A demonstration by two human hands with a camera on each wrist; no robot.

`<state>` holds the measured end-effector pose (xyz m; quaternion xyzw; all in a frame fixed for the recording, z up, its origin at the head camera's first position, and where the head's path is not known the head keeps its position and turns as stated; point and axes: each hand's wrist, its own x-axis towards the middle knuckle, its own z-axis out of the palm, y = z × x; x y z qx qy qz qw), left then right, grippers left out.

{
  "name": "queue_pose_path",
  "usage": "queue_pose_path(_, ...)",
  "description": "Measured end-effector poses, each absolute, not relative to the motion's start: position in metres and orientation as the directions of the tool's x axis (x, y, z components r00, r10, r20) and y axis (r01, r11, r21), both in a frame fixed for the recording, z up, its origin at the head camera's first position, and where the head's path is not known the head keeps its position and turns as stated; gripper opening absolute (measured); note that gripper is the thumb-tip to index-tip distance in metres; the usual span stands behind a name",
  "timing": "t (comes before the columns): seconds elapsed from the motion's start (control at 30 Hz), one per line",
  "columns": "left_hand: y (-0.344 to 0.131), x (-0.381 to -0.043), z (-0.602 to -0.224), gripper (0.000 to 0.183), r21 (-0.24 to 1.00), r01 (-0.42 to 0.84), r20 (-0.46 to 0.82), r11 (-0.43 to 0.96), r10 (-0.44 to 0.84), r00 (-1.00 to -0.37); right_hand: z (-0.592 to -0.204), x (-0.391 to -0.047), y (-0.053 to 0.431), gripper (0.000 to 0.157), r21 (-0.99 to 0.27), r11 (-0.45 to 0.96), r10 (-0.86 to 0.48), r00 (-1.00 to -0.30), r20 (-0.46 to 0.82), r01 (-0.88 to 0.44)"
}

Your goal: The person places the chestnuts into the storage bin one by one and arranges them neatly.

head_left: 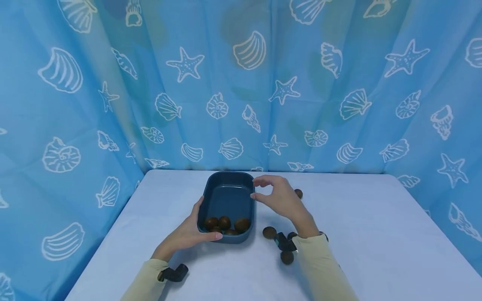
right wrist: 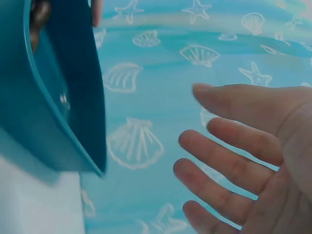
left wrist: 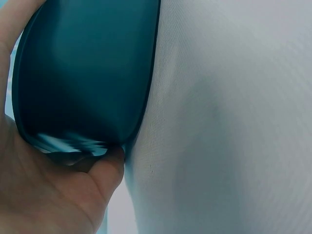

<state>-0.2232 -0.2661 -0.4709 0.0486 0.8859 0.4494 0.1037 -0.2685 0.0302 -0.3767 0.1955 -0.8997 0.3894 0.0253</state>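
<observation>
A deep dark-blue rectangular dish (head_left: 230, 200) with rounded corners is held by my left hand (head_left: 188, 232), fingers along its left side and thumb over the near rim. Several round brown pieces (head_left: 224, 223) lie gathered at the near end inside it. In the right wrist view the dish (right wrist: 46, 112) appears tilted. My right hand (head_left: 276, 196) is beside the far right rim, thumb and fingers spread apart. The right wrist view shows this hand holding nothing, with a gap between its fingertips and the dish.
On the white table (head_left: 361, 234) to the right of the dish lie more brown pieces: one (head_left: 298, 193) behind the right wrist, another (head_left: 269, 232) near the dish, a third (head_left: 287, 257) by the right forearm. A blue shell-patterned curtain (head_left: 233, 104) hangs behind the table.
</observation>
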Motion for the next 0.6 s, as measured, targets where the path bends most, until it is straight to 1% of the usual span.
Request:
queue_pose_path(0.27, -0.266, -0.223, -0.473, 0.131, 0.817, -0.01, -0.139, 0.577, 0.181, -0.974, -0.369, -0.269, 0.084, 0.049, -0.67, 0.634, -0.261, -0.922, 0.284, -0.386)
queue_pose_path(0.43, -0.266, -0.222, -0.472, 0.132, 0.821, -0.016, -0.145, 0.571, 0.181, -0.973, -0.376, -0.269, 0.111, 0.051, -0.654, 0.665, -0.235, -0.933, 0.274, -0.36)
queue_pose_path(0.6, -0.266, -0.223, -0.471, 0.131, 0.821, -0.003, -0.135, 0.571, 0.189, -0.973, -0.394, -0.268, 0.129, 0.05, -0.639, 0.697, -0.226, -0.946, 0.234, -0.325)
